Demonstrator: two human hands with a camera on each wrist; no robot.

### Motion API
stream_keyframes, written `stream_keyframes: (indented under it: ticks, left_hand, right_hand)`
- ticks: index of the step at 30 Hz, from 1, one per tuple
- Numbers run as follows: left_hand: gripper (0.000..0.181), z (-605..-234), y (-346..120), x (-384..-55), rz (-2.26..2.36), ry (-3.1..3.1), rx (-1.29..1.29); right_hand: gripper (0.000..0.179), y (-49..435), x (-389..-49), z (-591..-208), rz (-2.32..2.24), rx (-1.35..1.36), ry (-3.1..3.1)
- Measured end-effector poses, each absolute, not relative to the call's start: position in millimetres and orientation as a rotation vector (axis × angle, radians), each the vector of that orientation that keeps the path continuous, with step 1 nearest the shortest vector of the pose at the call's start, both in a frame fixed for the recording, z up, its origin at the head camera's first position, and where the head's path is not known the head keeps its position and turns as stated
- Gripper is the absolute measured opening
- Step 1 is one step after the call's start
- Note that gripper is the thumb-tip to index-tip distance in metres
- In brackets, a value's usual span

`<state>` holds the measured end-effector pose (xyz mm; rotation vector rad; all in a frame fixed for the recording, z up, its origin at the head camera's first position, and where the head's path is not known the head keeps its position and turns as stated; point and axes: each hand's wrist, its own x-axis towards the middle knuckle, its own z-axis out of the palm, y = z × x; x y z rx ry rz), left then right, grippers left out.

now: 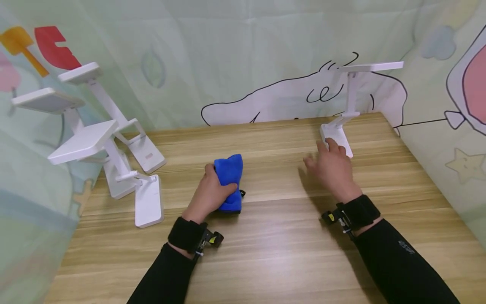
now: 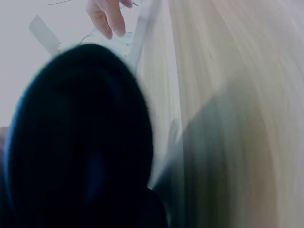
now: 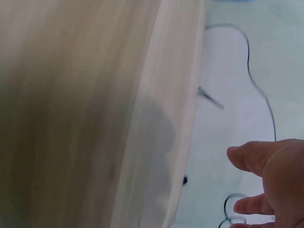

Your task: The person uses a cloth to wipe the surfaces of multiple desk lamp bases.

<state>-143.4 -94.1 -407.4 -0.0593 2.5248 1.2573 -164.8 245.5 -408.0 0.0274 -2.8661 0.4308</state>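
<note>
My left hand (image 1: 210, 194) grips a soft blue cloth-like bundle (image 1: 229, 183), narrower in the middle, with a dark underside and a small black loop at its right side. The thumb lies across its front. In the left wrist view a large dark rounded shape (image 2: 80, 137) fills much of the picture, too dark to make out. My right hand (image 1: 332, 166) reaches toward a white desk lamp (image 1: 337, 136) at the back right, its fingertips over the near part of the base. Whether they touch it cannot be told. Its fingers (image 3: 254, 204) are spread, holding nothing.
Three more white desk lamps stand close together at the left: one at the back (image 1: 147, 153), one in front (image 1: 149, 202), and one between them (image 1: 114, 181). A printed curtain (image 1: 182, 63) hangs behind and beside the wooden table (image 1: 273, 253).
</note>
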Motion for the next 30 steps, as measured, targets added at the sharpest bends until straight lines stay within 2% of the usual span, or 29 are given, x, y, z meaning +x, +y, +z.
stream_keyframes:
  ticks: [5,10,13,21,30]
  left_hand:
    - [0.081,-411.7,-88.3,-148.9,1.604,2.366,-0.087]
    - [0.055,-416.0,-79.2,-152.5,1.850,2.284,-0.033]
    - [0.046,-414.0,-74.9,-152.3,1.898,2.286,-0.030]
    - [0.052,-404.9,-63.1,-147.2,2.017,2.045,-0.142]
    - [0.058,-404.4,-42.6,-139.4,2.177,1.675,0.117]
  right_hand:
    - [0.062,221.5,-160.3,-413.6,0.503,0.204,-2.834]
    - [0.060,198.8,-158.4,-419.1,0.615,0.299,-2.857]
    - [0.058,188.4,-156.5,-419.3,0.699,0.323,-2.854]
    - [0.050,164.9,-149.4,-414.6,1.020,0.363,-2.713]
    - [0.074,145.9,-138.8,-410.4,1.543,0.394,-2.630]
